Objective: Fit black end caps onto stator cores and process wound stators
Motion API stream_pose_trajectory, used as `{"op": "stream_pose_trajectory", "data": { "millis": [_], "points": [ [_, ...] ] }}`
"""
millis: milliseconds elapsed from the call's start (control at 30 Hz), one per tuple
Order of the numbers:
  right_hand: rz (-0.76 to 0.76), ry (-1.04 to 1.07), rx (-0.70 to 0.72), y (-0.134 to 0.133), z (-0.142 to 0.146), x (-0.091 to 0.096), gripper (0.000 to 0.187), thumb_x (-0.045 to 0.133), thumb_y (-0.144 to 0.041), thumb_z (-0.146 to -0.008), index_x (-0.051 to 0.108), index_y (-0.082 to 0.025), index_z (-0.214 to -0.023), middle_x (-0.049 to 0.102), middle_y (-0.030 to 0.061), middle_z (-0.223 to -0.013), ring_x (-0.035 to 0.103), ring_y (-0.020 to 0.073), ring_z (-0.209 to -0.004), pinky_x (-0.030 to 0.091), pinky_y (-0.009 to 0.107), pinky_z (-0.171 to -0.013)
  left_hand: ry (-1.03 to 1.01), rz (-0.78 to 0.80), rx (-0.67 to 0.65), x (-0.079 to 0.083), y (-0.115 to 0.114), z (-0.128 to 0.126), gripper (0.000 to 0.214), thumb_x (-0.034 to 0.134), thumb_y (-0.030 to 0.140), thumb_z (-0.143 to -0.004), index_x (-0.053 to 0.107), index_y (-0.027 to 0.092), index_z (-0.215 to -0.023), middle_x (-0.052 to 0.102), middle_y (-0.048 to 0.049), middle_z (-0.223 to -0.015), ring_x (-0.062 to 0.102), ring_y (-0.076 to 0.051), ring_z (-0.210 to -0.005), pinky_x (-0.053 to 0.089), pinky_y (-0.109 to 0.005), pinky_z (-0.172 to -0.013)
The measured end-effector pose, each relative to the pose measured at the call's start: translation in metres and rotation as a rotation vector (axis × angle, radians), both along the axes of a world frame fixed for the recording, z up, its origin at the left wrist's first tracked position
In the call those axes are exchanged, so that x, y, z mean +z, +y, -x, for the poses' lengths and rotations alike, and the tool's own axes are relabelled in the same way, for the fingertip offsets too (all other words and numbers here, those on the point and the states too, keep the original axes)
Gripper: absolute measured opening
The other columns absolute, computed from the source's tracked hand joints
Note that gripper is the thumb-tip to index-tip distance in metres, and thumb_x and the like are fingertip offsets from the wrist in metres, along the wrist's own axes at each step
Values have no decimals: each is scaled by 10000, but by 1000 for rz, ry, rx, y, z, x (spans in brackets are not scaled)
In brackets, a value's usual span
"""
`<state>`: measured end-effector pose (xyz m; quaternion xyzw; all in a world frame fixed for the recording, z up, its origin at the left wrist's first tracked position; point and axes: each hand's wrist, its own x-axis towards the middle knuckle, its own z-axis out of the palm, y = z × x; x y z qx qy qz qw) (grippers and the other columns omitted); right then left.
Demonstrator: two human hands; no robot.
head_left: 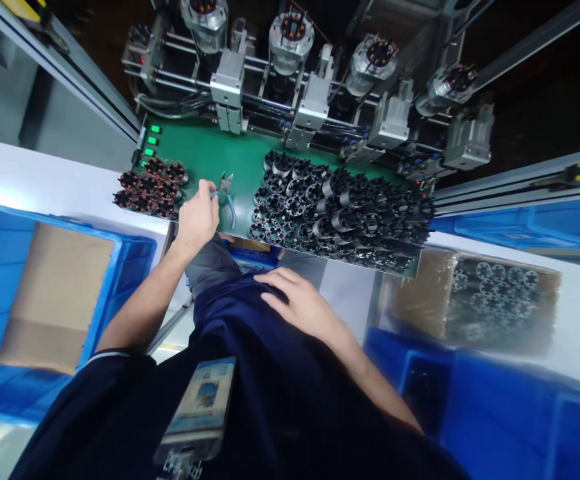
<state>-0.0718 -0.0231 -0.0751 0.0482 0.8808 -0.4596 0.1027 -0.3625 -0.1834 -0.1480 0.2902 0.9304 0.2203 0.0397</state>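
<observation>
Watching L hand (198,223), fingers shut on blue-handled side cutters (226,200) above green plate (205,150). R hand (303,307) lies empty, fingers open on navy smock (240,327).

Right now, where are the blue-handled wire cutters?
Head view: the cutters are in the left hand over the green panel, between copper-wound black cores and bare black cores.

Left hand (199,223) out front, fingers curled tight! Right hand (303,307) down low, lying flat, fingers spread.
</observation>
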Motion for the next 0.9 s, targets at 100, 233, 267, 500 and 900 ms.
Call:
{"op": "stream_pose_trajectory", "data": {
  "millis": [100,233,267,500,900],
  "points": [
    [69,159,-313,0,18,0,538,561,-545,-1239,644,-274,-1696,707,164,-1610,740,284,-1434,650,505,-1268,-184,-328,-19,36,-9,-40,354,459,567,-1205,547,245,-1321,768,-120,-1103,777,-280,-957,632,-443,-922],
    [192,344,-511,-8,39,-15,936,442,-845,-1170,341,-251,-1886,563,224,-1753,623,384,-1591,572,631,-1342,-695,-628,-86,85,-4,-130,391,479,685,-1232,554,308,-1303,703,-46,-1033,696,-214,-848,622,-402,-842],
    [250,339,-496,-11,39,-19,993,430,-881,-1149,289,-250,-1903,621,212,-1655,661,378,-1509,588,629,-1311,-799,-698,-126,93,0,-151,399,470,696,-1232,567,313,-1288,714,-58,-1072,681,-211,-828,632,-414,-847],
    [747,102,-558,-19,-10,-40,849,741,-737,-1027,437,-403,-1747,498,25,-1140,513,175,-857,587,334,-762,-788,-757,-187,70,10,-137,670,465,891,-1141,695,303,-1365,817,-153,-1322,812,-319,-1177,663,-520,-1074],
    [665,33,-604,-18,-50,-4,768,650,-612,-1127,448,-378,-1830,582,56,-1177,527,179,-863,571,346,-791,-912,-735,-44,-54,107,-34,1187,106,1006,-1072,317,216,-1934,279,-206,-2018,296,-361,-1898,255,-648,-1548]
  ]
}}
